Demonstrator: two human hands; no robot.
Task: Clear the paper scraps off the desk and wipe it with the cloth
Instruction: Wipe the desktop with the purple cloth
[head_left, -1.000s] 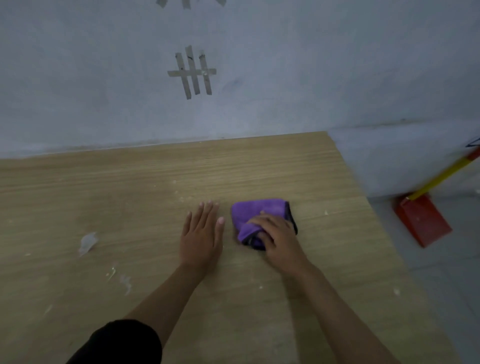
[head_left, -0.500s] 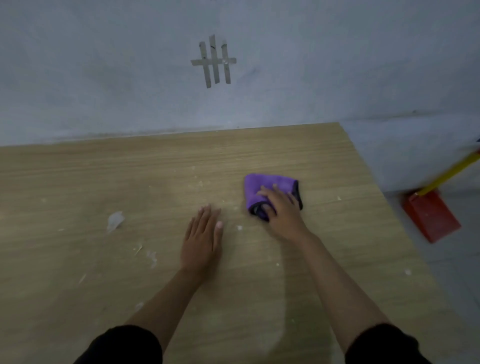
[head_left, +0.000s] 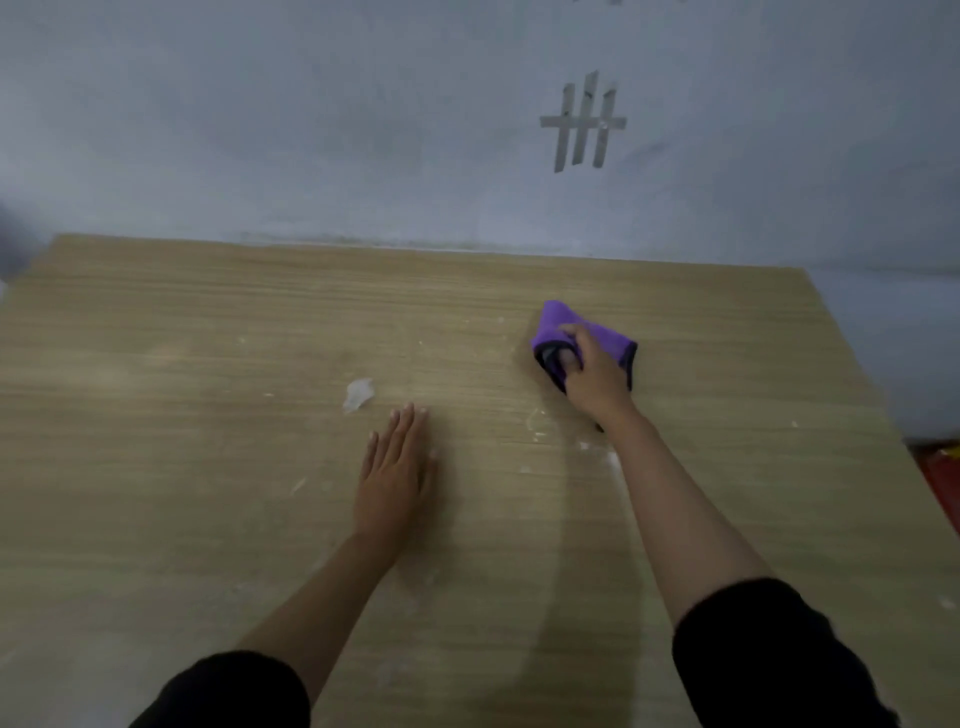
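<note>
A folded purple cloth (head_left: 558, 325) lies on the wooden desk (head_left: 208, 467), toward the far right. My right hand (head_left: 592, 371) grips it, fingers curled into its dark-edged fold. My left hand (head_left: 397, 467) rests flat on the desk with straight fingers, holding nothing. A crumpled white paper scrap (head_left: 358, 395) lies just beyond my left fingertips. Small white flecks (head_left: 535, 421) are scattered between the two hands and across the wood.
A grey wall (head_left: 311, 130) rises right behind the desk, with strips of tape (head_left: 584, 124) stuck on it. The desk's right edge drops to the floor, where a red object (head_left: 940, 467) shows at the frame's edge.
My right hand has pushed the cloth farther from me, toward the wall. My view has swung left, so the scrap now sits near my left fingertips. My left hand stayed flat.
</note>
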